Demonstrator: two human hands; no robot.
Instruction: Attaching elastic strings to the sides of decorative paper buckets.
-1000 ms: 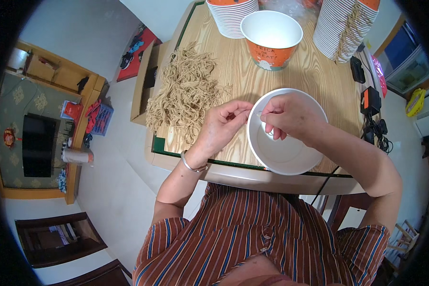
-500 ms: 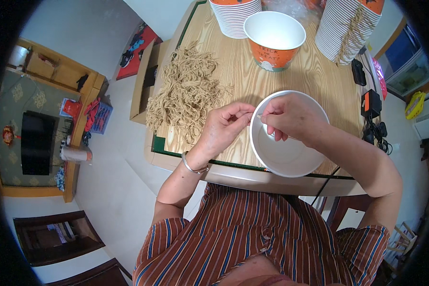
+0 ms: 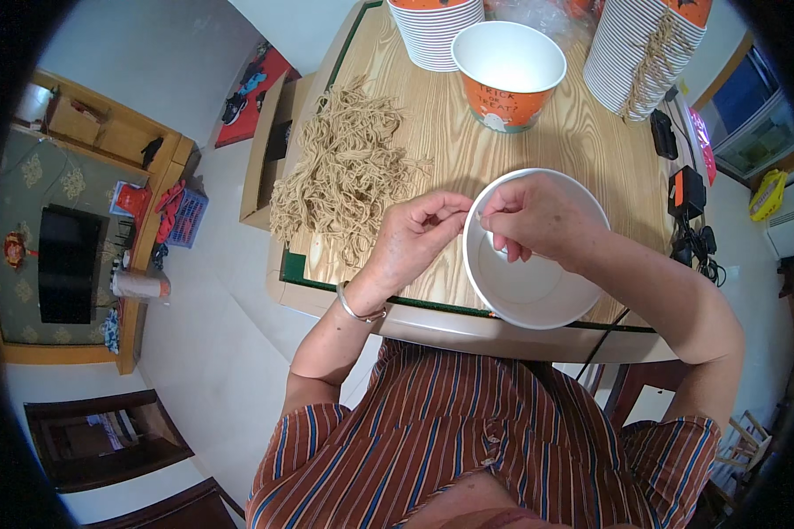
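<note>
A white-lined paper bucket (image 3: 538, 286) stands at the table's near edge, its mouth facing up toward me. My left hand (image 3: 422, 234) is at the outside of its left rim, thumb and fingertips pinched together. Just inside that rim, my right hand (image 3: 538, 216) is closed in a pinch too, its other fingers curled over the bucket's opening. Whatever thin thing lies between the fingertips is too small to make out. Left of my left hand lies a loose heap of tan twisted cords (image 3: 348, 167).
An orange printed paper bucket (image 3: 507, 93) stands farther back. Behind it are a stack of nested buckets (image 3: 437, 35) and, at right, a taller stack (image 3: 640, 66) with tan cords hanging on it. A black power adapter (image 3: 686, 192) and cables lie along the right edge. A cardboard box (image 3: 258, 163) is beyond the left edge.
</note>
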